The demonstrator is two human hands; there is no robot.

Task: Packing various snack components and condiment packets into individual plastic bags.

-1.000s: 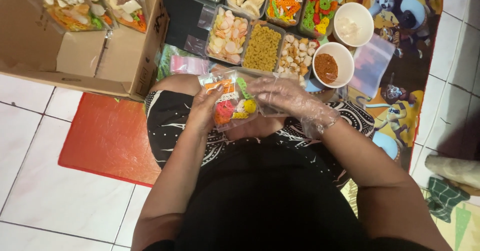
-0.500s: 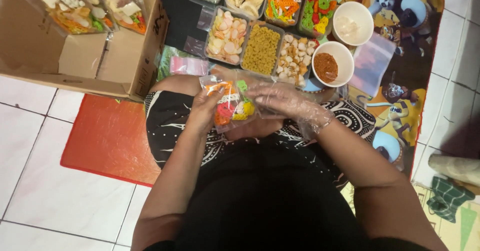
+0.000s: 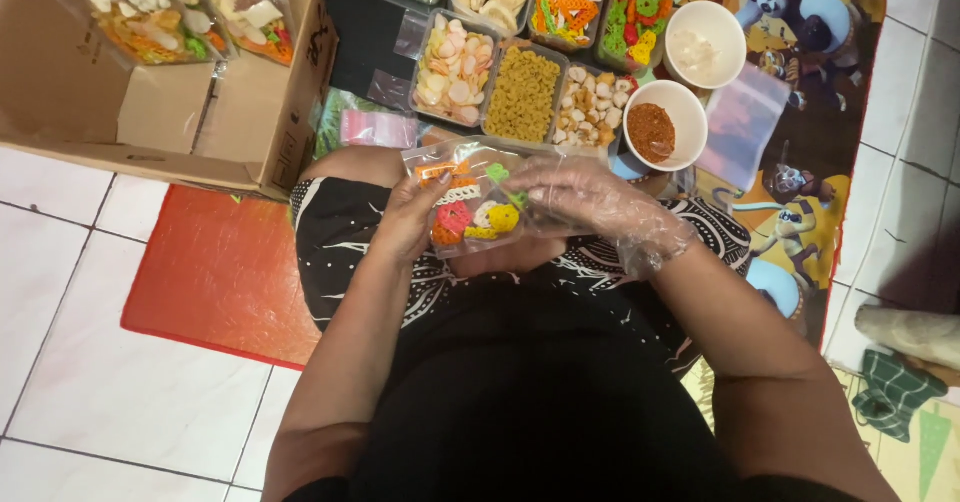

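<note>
A small clear plastic bag [image 3: 470,207] filled with colourful crackers, orange, red, yellow, green and white, is held over my lap. My left hand [image 3: 408,220] grips the bag's left edge, thumb on top. My right hand [image 3: 590,200], in a thin clear plastic glove, holds the bag's right side, fingers curled at its opening. Just beyond the bag stand clear tubs of raw snacks: pale round chips [image 3: 455,58], yellow spirals [image 3: 523,95] and small white pieces [image 3: 592,108].
A white bowl of red chilli powder [image 3: 658,129] and a white bowl of pale seasoning [image 3: 704,46] sit at right. A cardboard box [image 3: 240,112] holding filled bags lies at left. Empty zip bags [image 3: 745,127] rest on a cartoon-print mat; a red mat [image 3: 215,277] lies on the tiles.
The bag has tilted and shifted slightly right. My gloved right hand has slid a little to the right along the bag's top. The left hand keeps its grip.
</note>
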